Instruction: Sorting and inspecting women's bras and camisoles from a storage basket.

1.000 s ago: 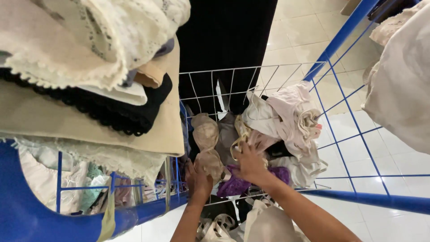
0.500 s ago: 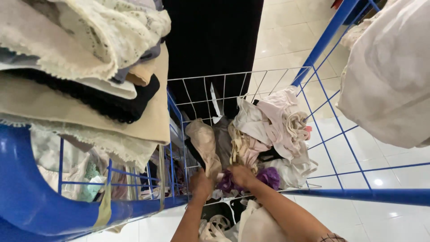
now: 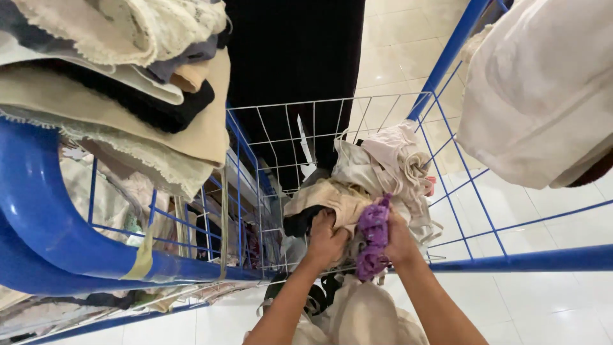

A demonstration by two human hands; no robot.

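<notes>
I look down into a white wire basket (image 3: pixel 274 121) holding a heap of pale garments (image 3: pixel 383 163). My left hand (image 3: pixel 325 239) is closed on a beige garment (image 3: pixel 329 198) at the near side of the heap. My right hand (image 3: pixel 399 239) grips a bunched purple garment (image 3: pixel 371 236), lifted slightly above the pile. Both hands are close together, nearly touching. Cream cloth (image 3: pixel 367 316) lies below my forearms.
A blue metal cart frame (image 3: pixel 57 236) runs along the left and a blue bar (image 3: pixel 536 260) crosses on the right. Folded lace and black garments (image 3: pixel 128 83) are stacked on the upper left. A white garment (image 3: pixel 543 89) hangs upper right. Glossy tile floor (image 3: pixel 549 306) lies below.
My hands have closed on cloth in the basket. The purple garment, earlier low in the heap, is now bunched in my right hand and raised. The beige piece has been pulled nearer.
</notes>
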